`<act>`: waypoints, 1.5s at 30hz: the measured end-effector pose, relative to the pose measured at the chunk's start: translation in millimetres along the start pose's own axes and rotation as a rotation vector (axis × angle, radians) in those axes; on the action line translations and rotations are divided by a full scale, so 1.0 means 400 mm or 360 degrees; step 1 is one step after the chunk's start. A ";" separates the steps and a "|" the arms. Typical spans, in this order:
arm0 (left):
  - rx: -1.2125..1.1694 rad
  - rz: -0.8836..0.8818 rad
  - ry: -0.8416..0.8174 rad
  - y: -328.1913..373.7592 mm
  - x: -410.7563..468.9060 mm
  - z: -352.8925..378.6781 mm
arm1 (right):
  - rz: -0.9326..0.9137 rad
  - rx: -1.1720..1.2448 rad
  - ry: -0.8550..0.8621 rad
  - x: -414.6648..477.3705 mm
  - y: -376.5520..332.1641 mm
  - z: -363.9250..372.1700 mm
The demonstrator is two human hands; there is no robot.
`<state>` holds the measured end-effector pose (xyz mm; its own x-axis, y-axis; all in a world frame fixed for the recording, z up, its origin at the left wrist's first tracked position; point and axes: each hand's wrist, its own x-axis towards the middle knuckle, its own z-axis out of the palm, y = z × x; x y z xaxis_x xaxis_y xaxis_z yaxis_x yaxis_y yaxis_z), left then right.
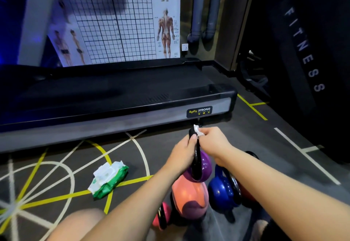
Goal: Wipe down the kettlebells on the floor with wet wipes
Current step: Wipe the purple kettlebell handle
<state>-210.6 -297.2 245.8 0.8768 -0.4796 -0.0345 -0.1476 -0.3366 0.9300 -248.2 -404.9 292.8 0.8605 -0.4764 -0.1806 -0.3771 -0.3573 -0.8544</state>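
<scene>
Several kettlebells stand close together on the floor: a purple one [205, 166] with a black handle, an orange one [189, 193], a blue one [221, 189] and a small pink one [164, 216]. My left hand [182, 155] grips the purple kettlebell's black handle. My right hand [212, 140] pinches a white wet wipe [197, 128] against the top of that handle. A green pack of wet wipes [108, 181] lies on the floor to the left.
A black treadmill deck [113, 96] runs across just behind the kettlebells. A dark machine frame [303, 55] marked FITNESS stands at the right. The grey floor [56, 174] carries yellow and white lines. My knee [79, 223] shows at the bottom.
</scene>
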 end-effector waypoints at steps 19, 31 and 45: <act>0.0118 -0.0042 -0.0023 0.003 -0.012 -0.025 | -0.0115 -0.0251 -0.0048 -0.079 0.004 -0.010; 0.0270 -0.0041 -0.0099 -0.004 -0.008 -0.042 | -0.0149 -0.0213 -0.0210 -0.223 0.058 -0.026; 0.0485 0.0002 -0.0046 0.007 -0.007 -0.023 | -0.0173 -0.0468 -0.0120 -0.235 0.114 0.000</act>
<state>-209.1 -289.3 251.7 0.8638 -0.5015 -0.0481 -0.2827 -0.5615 0.7777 -346.4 -376.5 270.8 0.9200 -0.3658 -0.1409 -0.3550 -0.6249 -0.6954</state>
